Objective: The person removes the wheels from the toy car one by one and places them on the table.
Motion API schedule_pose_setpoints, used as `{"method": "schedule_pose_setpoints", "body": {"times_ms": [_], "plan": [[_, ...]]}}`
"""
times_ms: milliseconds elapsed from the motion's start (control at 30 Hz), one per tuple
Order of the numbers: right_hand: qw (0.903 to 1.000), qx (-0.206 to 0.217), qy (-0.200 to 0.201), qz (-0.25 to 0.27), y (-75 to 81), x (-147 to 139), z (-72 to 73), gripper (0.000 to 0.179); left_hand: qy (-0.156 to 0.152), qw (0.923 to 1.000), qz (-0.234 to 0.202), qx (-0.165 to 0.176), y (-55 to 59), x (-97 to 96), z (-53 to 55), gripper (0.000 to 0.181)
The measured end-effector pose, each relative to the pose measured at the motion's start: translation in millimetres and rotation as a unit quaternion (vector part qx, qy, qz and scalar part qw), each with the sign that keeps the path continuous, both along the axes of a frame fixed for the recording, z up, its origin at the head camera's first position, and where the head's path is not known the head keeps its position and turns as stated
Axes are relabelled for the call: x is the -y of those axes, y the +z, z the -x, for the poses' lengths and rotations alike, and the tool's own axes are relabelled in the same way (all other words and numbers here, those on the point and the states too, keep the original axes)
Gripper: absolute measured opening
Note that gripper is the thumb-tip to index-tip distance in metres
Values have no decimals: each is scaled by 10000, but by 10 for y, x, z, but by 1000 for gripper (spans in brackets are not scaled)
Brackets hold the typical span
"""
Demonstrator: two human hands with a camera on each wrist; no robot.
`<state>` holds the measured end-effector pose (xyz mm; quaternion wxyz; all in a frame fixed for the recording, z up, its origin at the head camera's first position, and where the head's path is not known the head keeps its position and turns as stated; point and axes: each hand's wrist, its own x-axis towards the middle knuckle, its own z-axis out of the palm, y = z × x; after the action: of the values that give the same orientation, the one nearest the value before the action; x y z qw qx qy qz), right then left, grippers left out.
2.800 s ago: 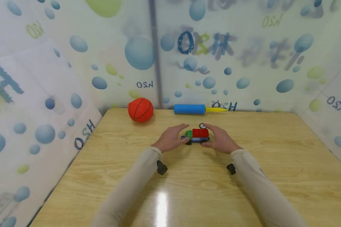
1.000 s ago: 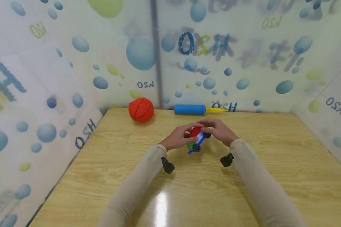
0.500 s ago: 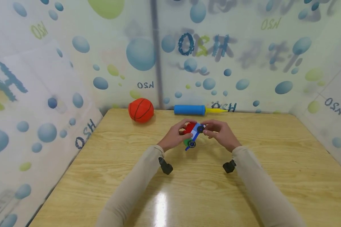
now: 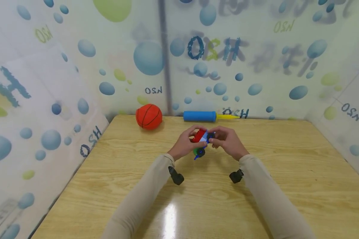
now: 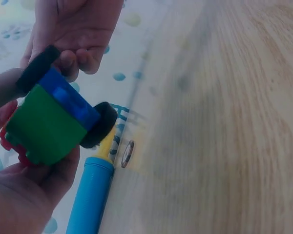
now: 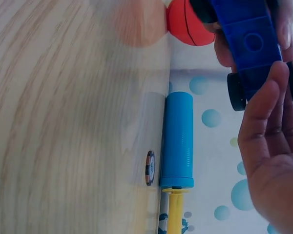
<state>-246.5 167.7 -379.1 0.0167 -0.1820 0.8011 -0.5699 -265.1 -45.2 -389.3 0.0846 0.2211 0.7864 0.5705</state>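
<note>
The left hand point(image 4: 186, 144) holds the toy truck point(image 4: 199, 135) by its body, thumb on the near side and fingers over the far side. The right hand point(image 4: 228, 142) is pinching its rear end with the fingertips, beside a dark wheel point(image 4: 210, 136).

The truck is in the air above the wooden table point(image 4: 221, 199), between the two hands, and it is tilted, with the front pointing down to the person. It has a red load part, a green cab, a white and light blue side and dark wheels; the bottom, which the right wrist view shows, is deep blue with a round ring.

In the earliest picture, the truck stands on its wheels on the table and both hands are spread around it; now it is lifted and turned. Compared with half a second ago, the right hand has come closer.

Behind, the red ball point(image 4: 149, 117) and the blue pump point(image 4: 199, 116) with yellow tip keep their places. A small round disc point(image 6: 150, 168) lies near the pump.
</note>
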Motion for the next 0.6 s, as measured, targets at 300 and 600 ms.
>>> {"method": "schedule_pose_setpoints", "body": {"times_ms": [300, 600], "plan": [[10000, -2, 45, 4, 43, 94, -29, 26, 358, 9992, 109, -147, 14, -5, -24, 45], [9998, 2, -177, 63, 23, 129, -24, 20, 654, 9953, 326, -634, 27, -59, -87, 40]]}}
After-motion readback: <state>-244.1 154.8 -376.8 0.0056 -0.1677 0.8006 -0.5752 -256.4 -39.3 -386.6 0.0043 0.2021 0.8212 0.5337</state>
